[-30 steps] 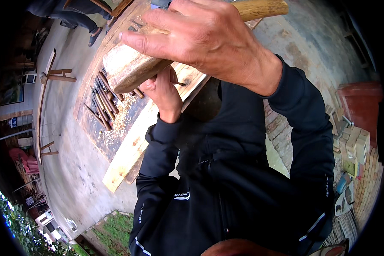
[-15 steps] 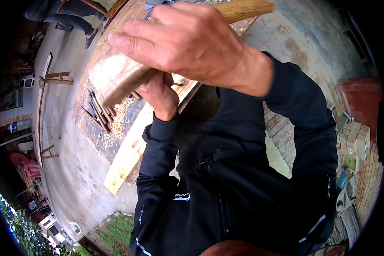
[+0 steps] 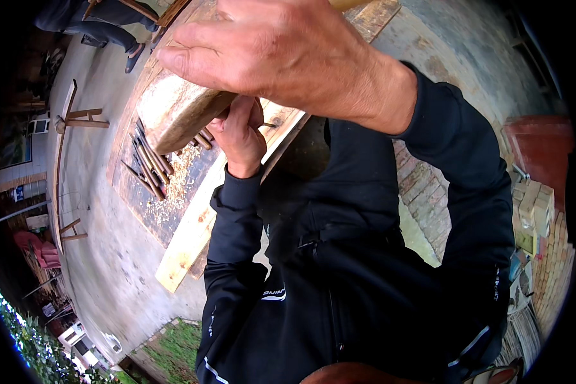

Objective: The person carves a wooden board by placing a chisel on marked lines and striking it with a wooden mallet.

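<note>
A wooden mallet (image 3: 180,114) with a thick, pale, worn head is gripped in my right hand (image 3: 288,61), which is raised close to the camera. Its yellowish handle sticks out past that hand at the top. Below the mallet head, my left hand (image 3: 240,142) is closed over the pale wooden board (image 3: 195,233). A thin dark shank, apparently of a chisel (image 3: 269,125), shows beside its fingers; the mallet and fingers hide the rest. Several slim chisels (image 3: 148,168) with wooden handles lie left of my left hand, among wood shavings (image 3: 178,176).
The board lies along a dark, worn workbench (image 3: 134,198). A narrow wooden bench (image 3: 59,166) stands on the concrete floor at left. Another person's legs (image 3: 112,25) show at the upper left. Stacked bricks (image 3: 532,205) and a reddish-brown panel (image 3: 541,150) are at right.
My right hand and the mallet have shifted slightly upward and nearer the camera, and the mallet head is less blurred. My left hand has moved slightly left and stays closed.
</note>
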Demonstrator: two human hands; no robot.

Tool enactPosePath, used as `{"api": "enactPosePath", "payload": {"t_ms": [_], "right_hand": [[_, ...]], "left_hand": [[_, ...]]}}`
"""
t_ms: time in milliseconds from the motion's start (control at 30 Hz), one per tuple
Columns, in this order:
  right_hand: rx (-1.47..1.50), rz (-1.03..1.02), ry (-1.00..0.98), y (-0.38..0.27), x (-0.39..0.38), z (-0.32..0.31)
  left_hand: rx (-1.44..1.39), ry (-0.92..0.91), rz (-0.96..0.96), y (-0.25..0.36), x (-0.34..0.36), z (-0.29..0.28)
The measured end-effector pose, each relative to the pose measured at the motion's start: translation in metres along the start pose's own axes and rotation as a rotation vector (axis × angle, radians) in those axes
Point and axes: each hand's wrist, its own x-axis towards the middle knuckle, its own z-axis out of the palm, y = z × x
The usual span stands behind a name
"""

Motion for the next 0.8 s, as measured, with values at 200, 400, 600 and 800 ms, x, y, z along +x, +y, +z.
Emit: {"api": "enactPosePath", "payload": {"t_ms": [200, 400, 600, 800], "right_hand": [[0.015, 0.082, -0.013, 0.011, 0.014, -0.028], [0.133, 0.144, 0.018, 0.008, 0.002, -0.011], [-0.003, -0.049, 0.123, 0.01, -0.008, 0.015], [-0.044, 0.035, -0.018, 0.003, 0.003, -0.009]], "left_hand": [[-0.021, -0.173, -0.098, 0.004, 0.012, -0.018], [-0.017, -0.215, -0.132, 0.002, 0.013, -0.018], [0.083, -0.062, -0.149, 0.007, 0.005, -0.005], [0.024, -0.027, -0.094, -0.004, 0.014, -0.007]]}}
